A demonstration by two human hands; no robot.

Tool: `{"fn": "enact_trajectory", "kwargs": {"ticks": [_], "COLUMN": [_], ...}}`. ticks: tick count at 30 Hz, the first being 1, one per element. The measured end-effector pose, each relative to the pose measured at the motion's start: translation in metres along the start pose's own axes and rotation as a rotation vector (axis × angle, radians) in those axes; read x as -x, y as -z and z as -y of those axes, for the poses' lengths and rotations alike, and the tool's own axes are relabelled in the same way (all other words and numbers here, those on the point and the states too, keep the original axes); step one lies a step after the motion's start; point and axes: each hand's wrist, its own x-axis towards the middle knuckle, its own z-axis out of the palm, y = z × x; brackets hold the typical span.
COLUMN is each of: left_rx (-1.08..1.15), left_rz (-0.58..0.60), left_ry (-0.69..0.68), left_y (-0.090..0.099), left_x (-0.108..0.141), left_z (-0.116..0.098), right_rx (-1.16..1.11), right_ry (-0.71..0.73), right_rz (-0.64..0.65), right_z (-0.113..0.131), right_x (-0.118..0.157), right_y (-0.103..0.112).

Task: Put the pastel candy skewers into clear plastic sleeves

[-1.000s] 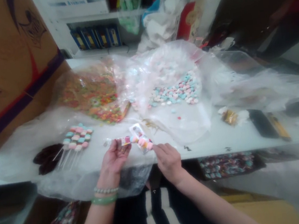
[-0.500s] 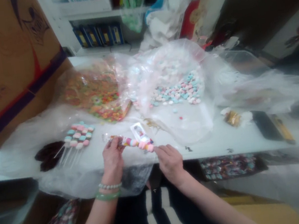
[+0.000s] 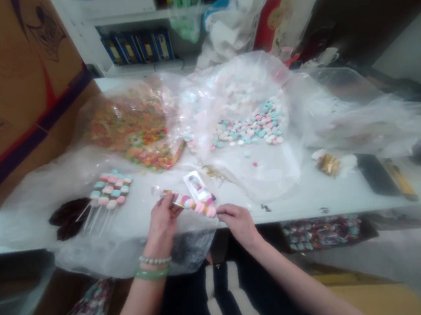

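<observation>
Place: cramped candy-packing workroom or small shop back room
Walls: cardboard carton (image 3: 9, 75) and shelved blue boxes (image 3: 137, 47)
Worktop: white table (image 3: 279, 205) with bulk bags of candy (image 3: 246, 132)

A large printed cardboard box (image 3: 2, 76) stands left; behind, a white shelf (image 3: 126, 20) holds blue boxes (image 3: 137, 47).

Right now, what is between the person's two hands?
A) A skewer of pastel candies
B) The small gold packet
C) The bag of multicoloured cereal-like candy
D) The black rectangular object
A: the left hand holds one end of the skewer of pastel candies, and the right hand reaches its other end.
</observation>
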Motion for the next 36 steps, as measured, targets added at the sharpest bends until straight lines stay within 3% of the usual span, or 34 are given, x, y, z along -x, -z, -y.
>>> {"fn": "enact_trajectory", "kwargs": {"ticks": [2, 7, 16, 19, 24, 26, 36], "left_rx": [-0.043, -0.068, -0.106, -0.120, -0.147, -0.151, -0.093], "left_rz": [0.028, 0.022, 0.035, 0.049, 0.062, 0.082, 0.189], "left_ry": [-0.012, -0.098, -0.116, -0.120, -0.077, -0.050, 0.094], "left_y": [0.001, 0.001, 0.000, -0.001, -0.006, -0.009, -0.016], "left_x": [0.000, 0.003, 0.008, 0.008, 0.010, 0.013, 0.021], "left_z": [0.000, -0.003, -0.001, 0.002, 0.004, 0.005, 0.016], "right_rx": [-0.028, -0.031, -0.418, -0.252, 0.192, 0.262, 0.355], "right_ry": [-0.068, -0.074, -0.432, -0.326, 0.125, 0.219, 0.125], "right_rz": [0.031, -0.013, 0.132, 0.131, -0.032, -0.070, -0.017], "right_z": [0.001, 0.003, 0.001, -0.002, -0.012, -0.017, -0.025], "right_x": [-0.001, -0.001, 0.000, 0.001, 0.005, 0.006, 0.007], "right_y": [0.001, 0.001, -0.001, 0.000, -0.002, -0.005, -0.007]}}
